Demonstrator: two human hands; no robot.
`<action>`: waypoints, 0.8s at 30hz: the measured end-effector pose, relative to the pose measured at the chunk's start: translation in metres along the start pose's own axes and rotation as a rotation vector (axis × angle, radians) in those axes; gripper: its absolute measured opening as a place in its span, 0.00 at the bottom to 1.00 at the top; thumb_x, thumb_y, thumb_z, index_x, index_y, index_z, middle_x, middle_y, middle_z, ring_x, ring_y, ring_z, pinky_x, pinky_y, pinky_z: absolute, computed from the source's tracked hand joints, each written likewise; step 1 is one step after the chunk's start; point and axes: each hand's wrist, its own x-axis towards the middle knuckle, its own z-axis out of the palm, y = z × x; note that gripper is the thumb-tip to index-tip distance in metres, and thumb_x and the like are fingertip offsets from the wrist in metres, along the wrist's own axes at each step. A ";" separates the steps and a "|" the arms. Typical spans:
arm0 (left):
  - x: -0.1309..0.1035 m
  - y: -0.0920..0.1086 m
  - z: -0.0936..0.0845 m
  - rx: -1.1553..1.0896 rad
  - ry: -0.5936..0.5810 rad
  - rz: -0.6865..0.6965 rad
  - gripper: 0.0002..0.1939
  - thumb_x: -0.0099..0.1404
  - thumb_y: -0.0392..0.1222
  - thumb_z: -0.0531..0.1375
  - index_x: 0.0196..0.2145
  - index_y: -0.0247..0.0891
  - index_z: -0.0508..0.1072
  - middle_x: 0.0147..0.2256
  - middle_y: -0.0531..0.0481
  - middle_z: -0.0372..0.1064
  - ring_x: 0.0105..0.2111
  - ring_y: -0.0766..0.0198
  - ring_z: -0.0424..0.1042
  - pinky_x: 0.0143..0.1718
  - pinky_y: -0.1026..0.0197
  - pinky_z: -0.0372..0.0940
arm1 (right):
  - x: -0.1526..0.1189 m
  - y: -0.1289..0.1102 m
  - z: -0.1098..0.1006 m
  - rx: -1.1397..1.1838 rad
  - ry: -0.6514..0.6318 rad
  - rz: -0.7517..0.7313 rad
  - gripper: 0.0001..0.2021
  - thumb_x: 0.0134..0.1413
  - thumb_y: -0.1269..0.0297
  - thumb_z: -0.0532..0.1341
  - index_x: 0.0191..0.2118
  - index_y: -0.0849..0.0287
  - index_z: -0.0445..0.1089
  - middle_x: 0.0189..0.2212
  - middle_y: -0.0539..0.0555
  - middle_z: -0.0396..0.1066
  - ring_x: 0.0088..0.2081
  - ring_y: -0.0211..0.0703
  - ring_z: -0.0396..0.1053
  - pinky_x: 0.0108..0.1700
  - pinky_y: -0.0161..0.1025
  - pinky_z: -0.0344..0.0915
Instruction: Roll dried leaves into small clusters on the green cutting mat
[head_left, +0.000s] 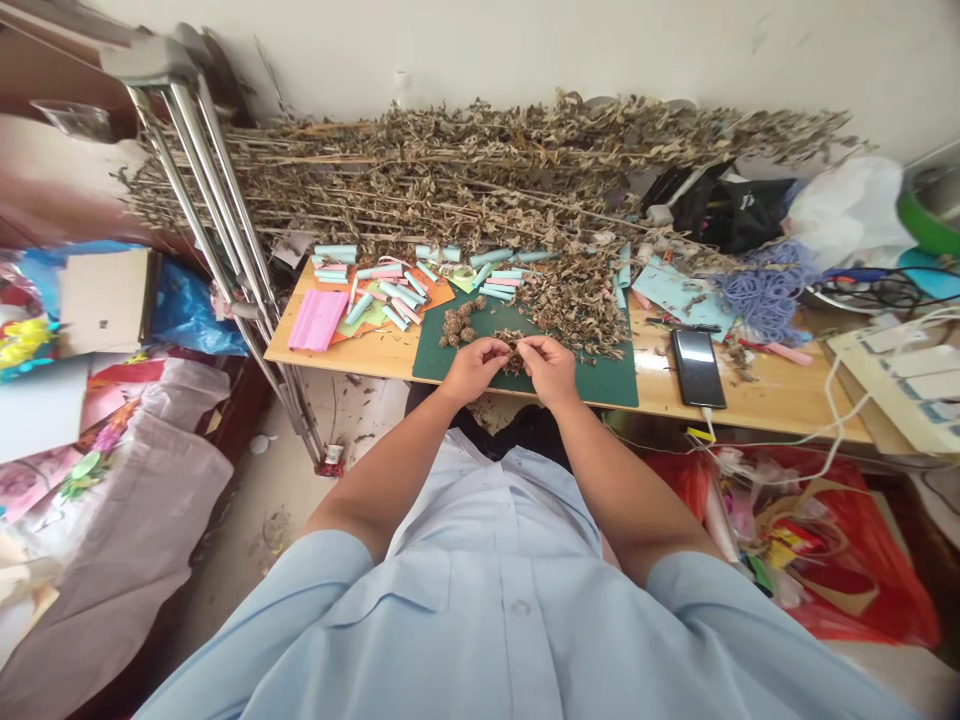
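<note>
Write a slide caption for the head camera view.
Left hand and right hand pinch dried leaves over a green mat, brown clumps nearby.

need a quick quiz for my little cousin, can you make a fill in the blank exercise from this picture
The left hand and right hand pinch dried leaves over a ____ mat.
Brown clumps lie nearer the ____ hand.
The phone lies to the ____ of the mat.
The cable at the phone's near end is ____.

Missing words: green; left; right; white
</note>
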 end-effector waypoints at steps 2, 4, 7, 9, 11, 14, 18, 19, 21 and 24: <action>0.000 -0.001 0.000 -0.003 0.006 0.014 0.11 0.64 0.39 0.63 0.44 0.34 0.77 0.34 0.48 0.74 0.35 0.65 0.71 0.41 0.62 0.66 | -0.001 -0.002 0.000 0.056 0.036 0.023 0.16 0.55 0.49 0.67 0.37 0.58 0.76 0.18 0.45 0.66 0.20 0.35 0.61 0.25 0.34 0.59; 0.001 0.000 -0.001 0.026 0.001 0.043 0.11 0.64 0.38 0.63 0.44 0.35 0.78 0.36 0.47 0.74 0.37 0.64 0.72 0.42 0.62 0.67 | -0.003 -0.006 0.000 0.088 0.056 0.032 0.15 0.53 0.50 0.68 0.35 0.58 0.76 0.17 0.45 0.65 0.19 0.34 0.60 0.24 0.34 0.58; 0.001 0.003 -0.002 0.090 -0.010 0.082 0.07 0.65 0.37 0.63 0.41 0.36 0.79 0.37 0.47 0.74 0.38 0.64 0.72 0.44 0.61 0.66 | -0.005 -0.011 0.000 0.090 0.058 0.040 0.14 0.54 0.51 0.67 0.33 0.59 0.76 0.16 0.45 0.65 0.19 0.34 0.60 0.24 0.34 0.59; 0.001 0.004 -0.002 0.101 0.000 0.082 0.06 0.65 0.37 0.62 0.39 0.36 0.79 0.37 0.48 0.74 0.38 0.64 0.72 0.44 0.61 0.66 | -0.004 -0.011 -0.001 0.091 0.054 0.041 0.14 0.54 0.51 0.67 0.32 0.58 0.75 0.16 0.45 0.65 0.19 0.34 0.60 0.24 0.34 0.59; 0.001 0.002 -0.002 0.088 0.019 0.058 0.06 0.65 0.38 0.63 0.38 0.36 0.78 0.36 0.48 0.74 0.37 0.65 0.72 0.44 0.61 0.66 | -0.003 -0.008 -0.001 0.112 0.057 0.041 0.13 0.55 0.52 0.67 0.32 0.58 0.75 0.18 0.46 0.67 0.19 0.34 0.60 0.24 0.34 0.59; 0.001 -0.002 -0.001 0.048 0.042 0.012 0.06 0.64 0.39 0.63 0.38 0.36 0.78 0.34 0.49 0.74 0.36 0.65 0.71 0.42 0.61 0.67 | 0.000 0.001 0.000 0.192 0.079 0.037 0.12 0.55 0.52 0.67 0.32 0.57 0.73 0.24 0.48 0.73 0.19 0.33 0.60 0.23 0.34 0.59; 0.001 -0.005 0.000 -0.027 0.055 -0.048 0.08 0.63 0.41 0.64 0.39 0.36 0.77 0.32 0.50 0.73 0.31 0.67 0.70 0.37 0.63 0.66 | 0.002 0.008 -0.001 0.213 0.087 0.030 0.13 0.55 0.51 0.66 0.32 0.56 0.73 0.23 0.48 0.73 0.18 0.33 0.60 0.22 0.34 0.58; 0.002 -0.005 0.001 -0.057 0.059 -0.068 0.09 0.63 0.41 0.64 0.40 0.36 0.77 0.31 0.50 0.72 0.30 0.67 0.69 0.35 0.63 0.66 | 0.002 0.009 -0.001 0.210 0.088 0.030 0.13 0.55 0.50 0.66 0.32 0.55 0.73 0.22 0.47 0.72 0.18 0.33 0.60 0.22 0.34 0.58; 0.002 -0.005 0.002 -0.115 0.078 -0.109 0.10 0.63 0.42 0.63 0.41 0.36 0.76 0.30 0.51 0.72 0.26 0.69 0.66 0.31 0.64 0.64 | 0.002 0.008 -0.001 0.219 0.093 0.029 0.14 0.55 0.50 0.67 0.32 0.55 0.73 0.22 0.47 0.72 0.18 0.33 0.60 0.22 0.34 0.57; 0.004 -0.004 0.005 -0.104 0.125 -0.126 0.09 0.62 0.42 0.64 0.38 0.36 0.74 0.29 0.53 0.70 0.26 0.69 0.65 0.30 0.65 0.63 | 0.002 0.007 -0.001 0.244 0.096 0.033 0.14 0.55 0.49 0.67 0.32 0.55 0.73 0.26 0.49 0.74 0.19 0.33 0.60 0.21 0.34 0.57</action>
